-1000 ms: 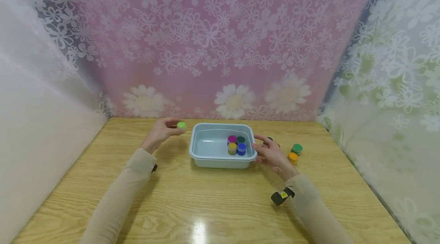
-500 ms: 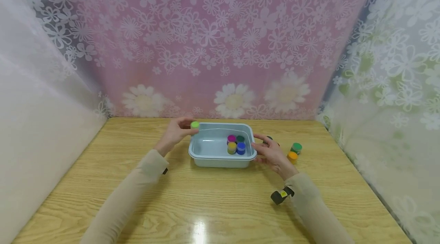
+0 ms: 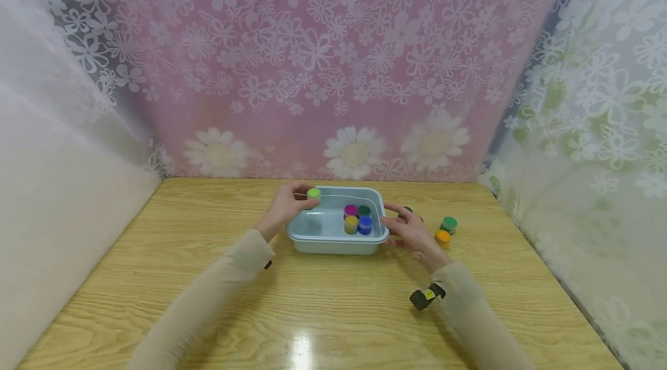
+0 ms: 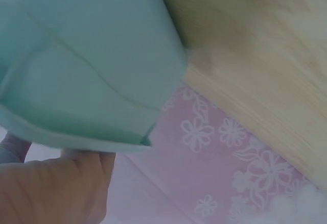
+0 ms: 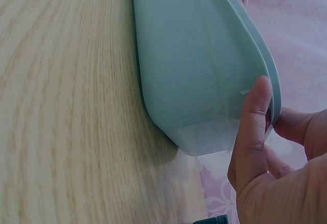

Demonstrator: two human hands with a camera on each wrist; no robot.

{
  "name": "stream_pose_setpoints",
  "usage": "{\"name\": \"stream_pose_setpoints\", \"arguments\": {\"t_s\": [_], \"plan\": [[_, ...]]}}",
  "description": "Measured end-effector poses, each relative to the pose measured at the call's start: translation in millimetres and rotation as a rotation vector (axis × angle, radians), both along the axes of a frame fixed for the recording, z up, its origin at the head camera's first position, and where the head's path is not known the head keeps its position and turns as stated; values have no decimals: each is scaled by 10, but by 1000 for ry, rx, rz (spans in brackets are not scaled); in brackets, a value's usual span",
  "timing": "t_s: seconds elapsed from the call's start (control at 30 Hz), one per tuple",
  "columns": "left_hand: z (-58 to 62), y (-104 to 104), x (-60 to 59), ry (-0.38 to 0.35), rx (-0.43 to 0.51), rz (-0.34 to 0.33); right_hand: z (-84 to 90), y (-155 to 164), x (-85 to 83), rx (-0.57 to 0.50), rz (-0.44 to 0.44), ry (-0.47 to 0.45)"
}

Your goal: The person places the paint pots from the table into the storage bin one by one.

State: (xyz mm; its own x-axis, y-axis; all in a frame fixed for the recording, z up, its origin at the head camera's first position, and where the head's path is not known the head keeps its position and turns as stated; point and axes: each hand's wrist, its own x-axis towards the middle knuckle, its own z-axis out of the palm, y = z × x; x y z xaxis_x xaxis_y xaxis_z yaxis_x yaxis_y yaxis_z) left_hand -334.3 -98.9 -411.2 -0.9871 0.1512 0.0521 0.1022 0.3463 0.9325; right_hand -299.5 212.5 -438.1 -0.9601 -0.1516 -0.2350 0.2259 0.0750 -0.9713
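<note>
A: Where is the left hand (image 3: pixel 283 208)?

B: At about ten o'clock from the middle of the pale blue tub (image 3: pixel 312 230), over its far left corner. Its fingers are curled round a small jar with a light green lid (image 3: pixel 313 193), pinching it above the tub's rim.

A: And the right hand (image 3: pixel 411 231)?

B: At three o'clock of the tub, against its right wall. In the right wrist view the thumb (image 5: pixel 253 127) lies pressed along the outside of the tub (image 5: pixel 204 76), just under the rim, with the other fingers bent behind it. It grips the tub's edge.

A: What sits inside the tub?

B: Four little jars bunched together toward the right end: a magenta-lidded jar (image 3: pixel 351 210), a dark green-lidded jar (image 3: pixel 364 211), a yellow-lidded jar (image 3: pixel 351 222) and a blue-lidded jar (image 3: pixel 365 223), touching one another.

A: Anything else on the desk (image 3: pixel 333 312)?

B: At three o'clock, beyond the right hand, an orange-lidded jar (image 3: pixel 443 237) and a green-lidded jar (image 3: pixel 449 224) stand just beside each other. Something dark peeks out behind the right hand's fingers; I cannot tell what it is.

A: What does the left wrist view show?

B: The tub's underside (image 4: pixel 87 66) close up, with part of the left hand (image 4: pixel 51 188) below it, blurred.
</note>
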Motion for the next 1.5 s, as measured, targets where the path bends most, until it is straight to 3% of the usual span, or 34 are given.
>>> {"name": "stream_pose_setpoints", "arguments": {"t_s": [0.3,0.57,0.8,1.23,1.5], "plan": [[-48,193,-52,60,-56,45,9,0,2,1,-5,5],[-81,300,-123,39,-39,38,7,2,6,-11,8,18],[-98,382,-116,7,-6,-14,26,-2,7,-9,6,14],[-176,481,-146,25,-201,-85,37,8,15,-17,13,10],[-186,505,-169,13,-216,-125,18,-7,20,-21,21,11]]}}
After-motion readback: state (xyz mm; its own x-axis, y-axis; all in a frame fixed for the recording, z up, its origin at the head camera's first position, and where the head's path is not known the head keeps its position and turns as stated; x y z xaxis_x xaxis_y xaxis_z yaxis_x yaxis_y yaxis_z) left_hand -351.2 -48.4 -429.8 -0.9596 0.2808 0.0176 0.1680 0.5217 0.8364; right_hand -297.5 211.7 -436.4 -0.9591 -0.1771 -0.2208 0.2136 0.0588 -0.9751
